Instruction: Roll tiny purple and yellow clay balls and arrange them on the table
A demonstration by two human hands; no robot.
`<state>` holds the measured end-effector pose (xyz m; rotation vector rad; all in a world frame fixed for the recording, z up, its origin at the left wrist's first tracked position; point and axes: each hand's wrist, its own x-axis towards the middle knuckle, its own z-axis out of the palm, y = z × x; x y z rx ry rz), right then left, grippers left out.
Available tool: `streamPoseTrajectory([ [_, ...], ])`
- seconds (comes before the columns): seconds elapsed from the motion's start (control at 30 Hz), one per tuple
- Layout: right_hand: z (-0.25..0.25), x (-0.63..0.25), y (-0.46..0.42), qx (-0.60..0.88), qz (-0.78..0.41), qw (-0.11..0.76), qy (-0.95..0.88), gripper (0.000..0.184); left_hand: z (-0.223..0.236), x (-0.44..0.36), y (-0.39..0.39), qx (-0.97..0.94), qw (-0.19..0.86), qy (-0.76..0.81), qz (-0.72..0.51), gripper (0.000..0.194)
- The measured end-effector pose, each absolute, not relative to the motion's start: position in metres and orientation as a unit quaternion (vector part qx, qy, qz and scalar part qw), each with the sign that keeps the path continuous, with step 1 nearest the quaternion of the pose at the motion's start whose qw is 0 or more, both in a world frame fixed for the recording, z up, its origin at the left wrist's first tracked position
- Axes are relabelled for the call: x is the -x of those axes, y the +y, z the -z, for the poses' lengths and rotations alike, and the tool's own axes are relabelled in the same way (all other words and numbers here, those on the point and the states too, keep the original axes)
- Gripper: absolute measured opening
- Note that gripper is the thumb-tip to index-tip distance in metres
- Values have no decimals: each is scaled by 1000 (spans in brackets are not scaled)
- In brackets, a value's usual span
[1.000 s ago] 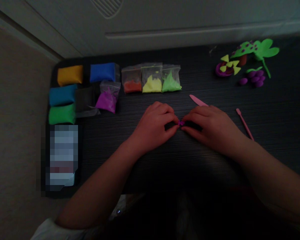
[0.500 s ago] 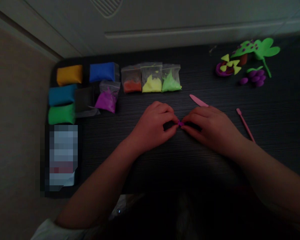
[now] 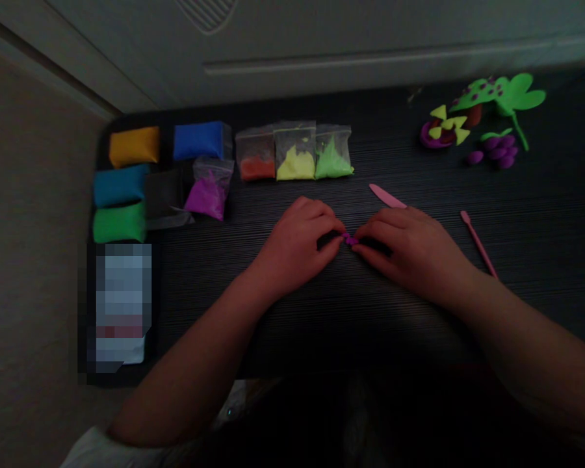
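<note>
My left hand point(image 3: 297, 250) and my right hand point(image 3: 409, 250) meet at the middle of the dark table point(image 3: 541, 260), fingers curled. Between their fingertips sits a tiny purple clay piece point(image 3: 350, 240), pinched from both sides. A pink flat clay tool point(image 3: 387, 195) lies just behind my right hand. A thin pink stick tool point(image 3: 478, 242) lies to its right.
Clay bags line the left back: orange point(image 3: 134, 146), blue point(image 3: 198, 140), teal point(image 3: 121, 185), green point(image 3: 119, 223), purple point(image 3: 207, 194), red-orange point(image 3: 257, 156), yellow point(image 3: 295, 155), light green point(image 3: 333, 153). Finished clay shapes point(image 3: 482, 120) sit at the far right. A blurred package point(image 3: 123, 305) lies front left.
The fingertips have shifted slightly on the purple piece; the hands stay in the same place.
</note>
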<state>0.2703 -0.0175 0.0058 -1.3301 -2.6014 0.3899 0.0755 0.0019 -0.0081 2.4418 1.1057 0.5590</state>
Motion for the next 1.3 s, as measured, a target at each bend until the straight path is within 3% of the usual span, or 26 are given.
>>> streamPoseTrajectory([
  [1.3,-5,-268,-20,474,-120,92,-867,23,8,-75,4,-874,221,390,-190,16],
])
